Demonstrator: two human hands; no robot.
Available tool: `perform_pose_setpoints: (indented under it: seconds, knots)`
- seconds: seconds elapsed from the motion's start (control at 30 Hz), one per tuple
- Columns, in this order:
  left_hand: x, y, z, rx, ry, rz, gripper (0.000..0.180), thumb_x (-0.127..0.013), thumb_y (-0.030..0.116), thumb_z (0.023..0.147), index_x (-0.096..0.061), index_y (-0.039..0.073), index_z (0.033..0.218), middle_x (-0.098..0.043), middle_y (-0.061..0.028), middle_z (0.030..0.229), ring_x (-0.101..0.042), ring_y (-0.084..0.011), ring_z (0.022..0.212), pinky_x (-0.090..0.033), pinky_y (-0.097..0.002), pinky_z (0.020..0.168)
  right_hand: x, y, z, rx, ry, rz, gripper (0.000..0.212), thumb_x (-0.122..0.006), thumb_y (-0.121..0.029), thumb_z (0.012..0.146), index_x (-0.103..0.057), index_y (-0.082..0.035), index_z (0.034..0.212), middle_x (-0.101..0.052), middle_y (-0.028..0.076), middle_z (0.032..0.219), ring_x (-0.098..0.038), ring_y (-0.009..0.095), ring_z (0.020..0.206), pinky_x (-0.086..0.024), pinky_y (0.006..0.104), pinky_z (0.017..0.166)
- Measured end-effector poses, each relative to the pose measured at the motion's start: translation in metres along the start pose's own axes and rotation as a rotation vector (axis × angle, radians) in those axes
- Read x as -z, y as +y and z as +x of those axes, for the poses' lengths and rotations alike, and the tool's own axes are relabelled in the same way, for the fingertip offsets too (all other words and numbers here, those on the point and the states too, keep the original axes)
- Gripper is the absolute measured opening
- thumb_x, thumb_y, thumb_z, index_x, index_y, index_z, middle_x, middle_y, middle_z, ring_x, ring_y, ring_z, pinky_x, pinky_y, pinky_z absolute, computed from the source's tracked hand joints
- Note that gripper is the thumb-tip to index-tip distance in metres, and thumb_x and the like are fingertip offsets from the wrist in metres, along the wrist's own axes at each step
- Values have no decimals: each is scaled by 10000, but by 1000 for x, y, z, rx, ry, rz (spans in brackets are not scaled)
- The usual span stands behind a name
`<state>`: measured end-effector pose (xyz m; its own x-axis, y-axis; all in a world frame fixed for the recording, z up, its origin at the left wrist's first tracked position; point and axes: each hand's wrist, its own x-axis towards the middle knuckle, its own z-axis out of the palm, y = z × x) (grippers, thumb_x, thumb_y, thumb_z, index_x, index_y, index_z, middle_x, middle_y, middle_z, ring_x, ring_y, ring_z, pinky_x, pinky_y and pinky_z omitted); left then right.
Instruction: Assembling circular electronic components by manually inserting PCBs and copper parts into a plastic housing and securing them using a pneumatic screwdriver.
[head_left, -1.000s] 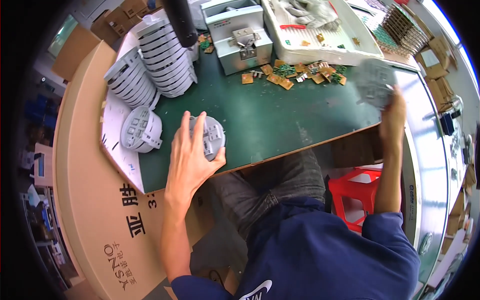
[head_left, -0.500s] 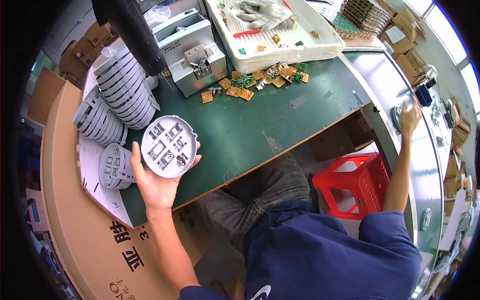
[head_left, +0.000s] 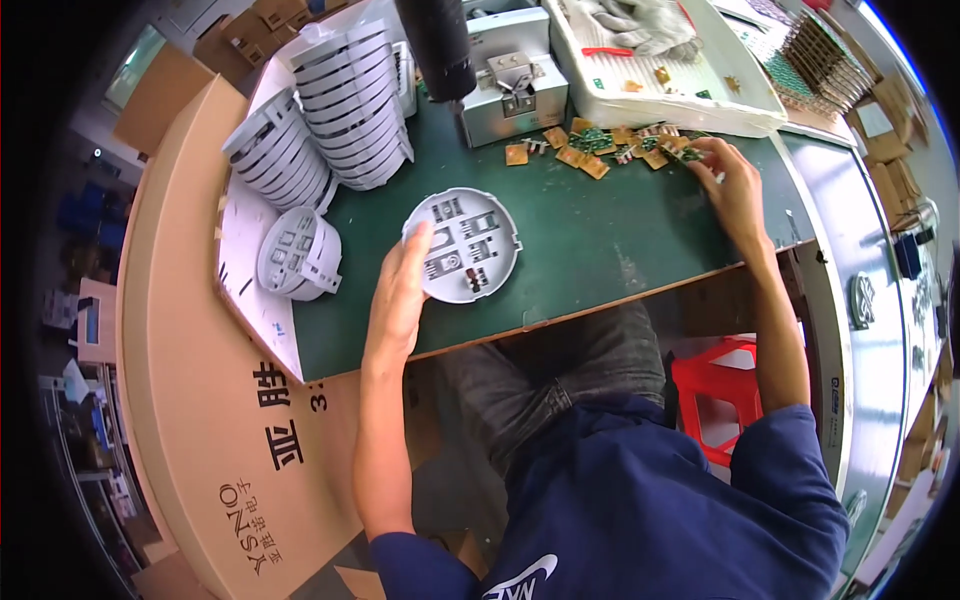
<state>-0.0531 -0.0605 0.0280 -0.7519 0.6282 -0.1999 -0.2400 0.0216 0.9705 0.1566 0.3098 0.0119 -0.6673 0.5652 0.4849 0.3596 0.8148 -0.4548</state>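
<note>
My left hand (head_left: 397,300) grips a round, light-grey plastic housing (head_left: 490,235) by its left edge, above the green bench. Its inner face with slots and moulded cut-outs is turned up, and a small dark-brown part (head_left: 473,281) sits near its lower rim. At the right end of a pile of small circuit boards (head_left: 595,163), my right hand (head_left: 735,190) has its fingertips closed on a green circuit board (head_left: 684,150). Whether that board is lifted off the pile cannot be made out.
Tall stacks of grey housings (head_left: 350,110) and a shorter pile (head_left: 300,255) stand at left. A black electric screwdriver (head_left: 437,50) hangs before a grey metal machine (head_left: 515,105). Behind the boards lies a white foam tray (head_left: 680,105) with gloves. A red stool (head_left: 715,390) is below.
My right hand has come from the right-hand bench to the circuit boards and closed on one. The left hand still holds the housing, now tipped flatter. The whole view has shifted.
</note>
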Motion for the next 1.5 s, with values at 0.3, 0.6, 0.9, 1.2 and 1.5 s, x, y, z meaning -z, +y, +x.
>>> perform_pose_setpoints:
  seconds: [0.3,0.6,0.9,1.2,1.5]
  knots:
    - [-12,-3,6,-234,-58,345,431,-506,357,1109,-638,-36,1229,-685,-49,1010,-598,-93,931,-499,-288,880,5,-1,0,-88,-53,29,205,-736,-111,927,-733,-90,1131,-669,85,904,-626,170,749,-521,324,716]
    - [-18,-16,14,-402,172,826,311,-661,207,1009,-676,19,1256,-694,-150,1164,-648,-239,967,-523,-351,850,13,-49,5,33,173,78,140,-735,-111,945,-717,-48,1068,-673,66,994,-638,167,857,-516,303,763]
    - [-43,11,-24,-435,58,326,369,-650,183,1038,-616,3,1359,-682,-80,1208,-655,-131,943,-545,-295,868,-30,-141,-12,-253,-620,1533,173,-690,-129,1000,-640,-43,1141,-677,59,1050,-687,131,855,-589,281,752]
    - [-63,8,-26,-332,-149,-141,372,-669,201,1037,-627,-64,1294,-757,-103,1042,-692,-141,1034,-520,-298,980,-47,-177,-20,-225,-678,1520,172,-722,-129,982,-669,-22,1105,-686,20,1010,-682,119,855,-561,270,801]
    - [-64,0,-26,-353,-82,-218,300,-722,162,999,-653,-55,1193,-729,-117,1145,-685,-136,1056,-535,-286,960,-36,-186,-26,51,-474,1148,310,-728,2,938,-668,29,1241,-655,57,1146,-665,135,948,-571,276,884]
